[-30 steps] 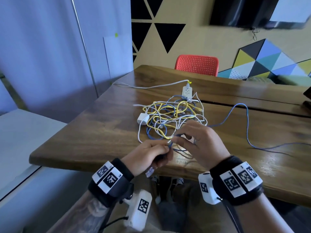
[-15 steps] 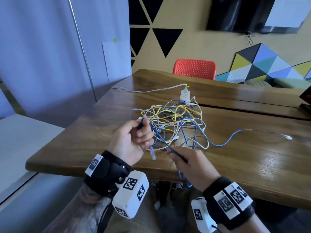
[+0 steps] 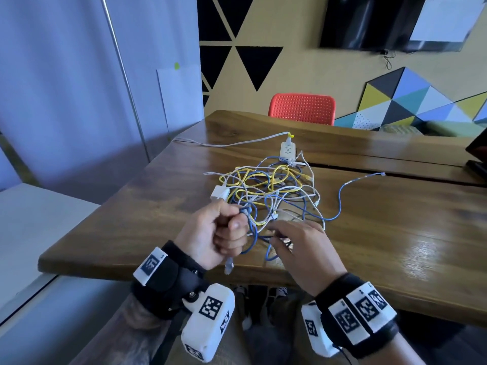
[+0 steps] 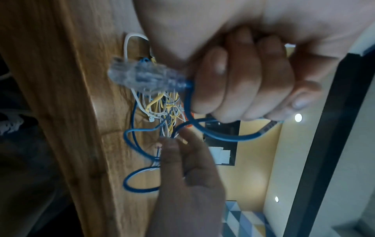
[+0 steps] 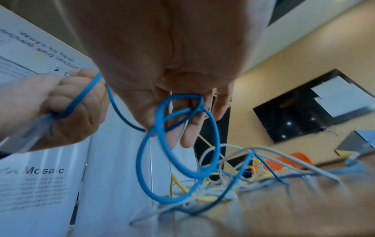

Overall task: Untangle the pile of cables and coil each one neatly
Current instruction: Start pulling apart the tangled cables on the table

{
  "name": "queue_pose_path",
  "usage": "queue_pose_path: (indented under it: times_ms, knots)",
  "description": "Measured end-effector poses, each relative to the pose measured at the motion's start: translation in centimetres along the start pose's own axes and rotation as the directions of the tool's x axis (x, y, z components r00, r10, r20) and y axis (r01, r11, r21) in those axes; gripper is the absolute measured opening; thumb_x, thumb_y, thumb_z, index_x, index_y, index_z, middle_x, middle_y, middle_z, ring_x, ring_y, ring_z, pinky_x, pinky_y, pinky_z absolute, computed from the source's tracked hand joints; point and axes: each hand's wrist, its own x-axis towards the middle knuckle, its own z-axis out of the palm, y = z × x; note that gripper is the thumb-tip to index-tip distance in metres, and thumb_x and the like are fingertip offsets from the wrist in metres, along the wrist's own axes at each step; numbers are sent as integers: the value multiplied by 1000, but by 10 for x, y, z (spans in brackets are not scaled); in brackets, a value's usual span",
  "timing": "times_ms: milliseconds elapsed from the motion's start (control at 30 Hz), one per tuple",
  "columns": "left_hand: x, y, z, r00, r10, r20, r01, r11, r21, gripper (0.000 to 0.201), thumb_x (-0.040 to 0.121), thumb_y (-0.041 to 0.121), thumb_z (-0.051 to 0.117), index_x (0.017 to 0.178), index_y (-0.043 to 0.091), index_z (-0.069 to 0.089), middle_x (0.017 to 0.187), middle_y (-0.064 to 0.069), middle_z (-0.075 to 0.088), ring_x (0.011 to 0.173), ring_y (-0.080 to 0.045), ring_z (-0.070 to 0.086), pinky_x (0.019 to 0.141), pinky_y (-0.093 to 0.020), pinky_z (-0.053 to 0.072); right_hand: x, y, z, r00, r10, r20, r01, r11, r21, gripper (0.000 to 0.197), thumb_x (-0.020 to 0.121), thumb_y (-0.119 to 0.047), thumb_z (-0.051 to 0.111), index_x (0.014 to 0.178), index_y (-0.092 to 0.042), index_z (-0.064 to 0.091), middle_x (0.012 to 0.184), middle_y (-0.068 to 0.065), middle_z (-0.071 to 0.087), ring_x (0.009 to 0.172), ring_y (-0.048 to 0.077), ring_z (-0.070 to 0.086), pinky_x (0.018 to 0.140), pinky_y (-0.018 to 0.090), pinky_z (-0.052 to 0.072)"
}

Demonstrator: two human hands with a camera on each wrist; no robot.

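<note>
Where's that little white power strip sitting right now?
In the head view, the white power strip lies on the wooden table at the far edge of the cable pile, just in front of the red chair.

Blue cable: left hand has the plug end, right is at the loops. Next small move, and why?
Probably draw the next stretch of blue cable out of the pile with the right hand. The left hand grips it near the plug, loops hang at the right fingers, and most of it lies in the tangle.
</note>
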Motion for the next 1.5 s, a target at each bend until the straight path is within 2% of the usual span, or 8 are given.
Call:
queue_pose_path:
  times_ms: [200, 433, 833, 1067, 1167, 1300, 1400, 1500]
  knots:
    - [7, -4, 13, 999, -18, -40, 21, 998, 62, 25, 74, 27, 44, 53, 15, 46, 46, 8, 14, 42, -11, 6, 37, -17, 17, 11, -18, -4, 989, -150, -6, 149, 977, 153, 24, 80, -30, 66, 99, -36, 52, 83, -21, 58, 81, 5, 56, 120, 43, 27]
    - [5, -2, 4, 995, 5, -96, 7, 993, 119, 27, 79, 27, 44, 56, 14, 49, 45, 9, 20, 38, -6, 14, 40, -23, 11, 2, -20, -11, 963, 1, -268, 135, 862, 488, 16, 93, -19, 67, 88, -29, 55, 68, -4, 64, 58, 15, 64, 58, 35, 53]
    - [-2, 9, 10, 968, 185, -167, -72, 849, 523, 38, 93, 16, 44, 57, 9, 54, 51, -1, 25, 45, -14, 18, 45, -23, 13, 15, -3, -27, 989, -9, -146, 57, 941, 333, 21, 97, -35, 58, 84, -20, 64, 59, -10, 47, 55, 11, 40, 52, 33, 39]
    - [1, 14, 10, 990, 40, 132, -53, 994, 93, 29, 66, 33, 71, 55, 13, 53, 46, 7, 20, 41, -11, 15, 41, -20, 18, 16, -7, -27, 952, -3, 305, -270, 454, 849, 28, 97, -29, 55, 75, -13, 63, 49, -1, 42, 41, 14, 40, 48, 24, 36]
    - [5, 15, 15, 966, 50, 253, -41, 998, -40, 23, 76, 30, 64, 62, 13, 58, 51, 6, 20, 45, -12, 16, 44, -26, 16, 16, -13, -19, 932, -73, 355, -307, 360, 881, 32, 95, -38, 57, 78, -12, 59, 52, -2, 44, 40, 12, 42, 58, 39, 36]
    - [12, 15, 20, 954, 151, 260, -89, 968, -234, 21, 89, 20, 46, 80, 7, 60, 56, 5, 24, 47, -11, 21, 46, -25, 24, 12, -20, -4, 946, -44, 320, -271, 432, 860, 39, 95, -46, 57, 85, -8, 54, 53, -2, 48, 41, 15, 46, 61, 41, 41]
    - [15, 17, 21, 971, 226, 85, -190, 933, -306, 26, 94, 18, 35, 87, 9, 58, 57, 6, 30, 48, -9, 26, 49, -23, 33, 4, -23, 1, 934, -49, 353, -259, 587, 767, 19, 103, -23, 55, 88, -32, 63, 58, 1, 55, 51, 15, 52, 57, 27, 43]
    - [19, 18, 23, 946, 307, -106, -325, 905, -275, 25, 98, 16, 35, 95, 9, 59, 62, 7, 39, 51, -8, 38, 56, -23, 45, -8, -26, 10, 922, -16, 386, -248, 741, 624, 16, 105, -12, 51, 103, -21, 64, 64, -7, 52, 56, 5, 43, 57, 19, 38]
